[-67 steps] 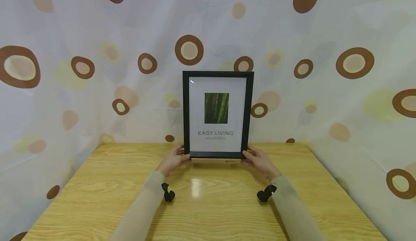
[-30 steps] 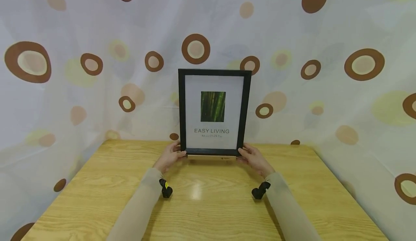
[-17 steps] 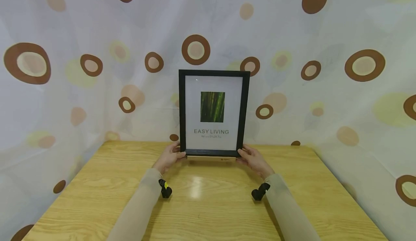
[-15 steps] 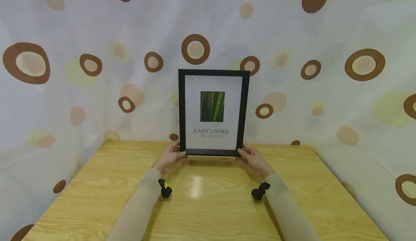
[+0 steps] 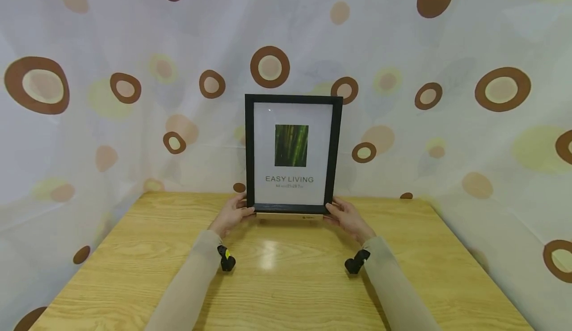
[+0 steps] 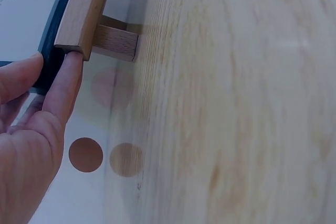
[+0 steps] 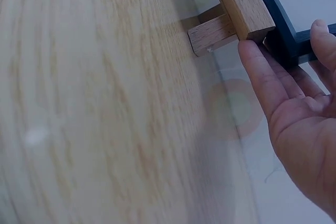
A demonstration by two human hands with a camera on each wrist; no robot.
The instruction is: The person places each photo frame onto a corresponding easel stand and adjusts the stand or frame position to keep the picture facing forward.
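A black picture frame (image 5: pixel 293 208) with a white mat, a green bamboo picture and the words "EASY LIVING" stands upright at the back of the table. It rests on the ledge of a light wooden stand (image 5: pixel 289 217), whose short feet (image 6: pixel 116 42) show in both wrist views. My left hand (image 5: pixel 231 216) pinches the frame's lower left corner, thumb on the front, a finger touching the end of the ledge. On the other side my right hand (image 5: pixel 350 219) grips the lower right corner likewise, with a fingertip under the ledge end (image 7: pixel 257 31).
The wood-grain table (image 5: pixel 272 291) stretches toward me. Behind it and on both sides hangs a white sheet (image 5: pixel 295 33) with brown and yellow circles. Black wrist cameras (image 5: pixel 227 259) sit on both sleeves.
Against the sheet, the frame and its stand have shifted left together since the earliest frame, both hands staying at its lower corners. Over the last half second hardly anything moves.
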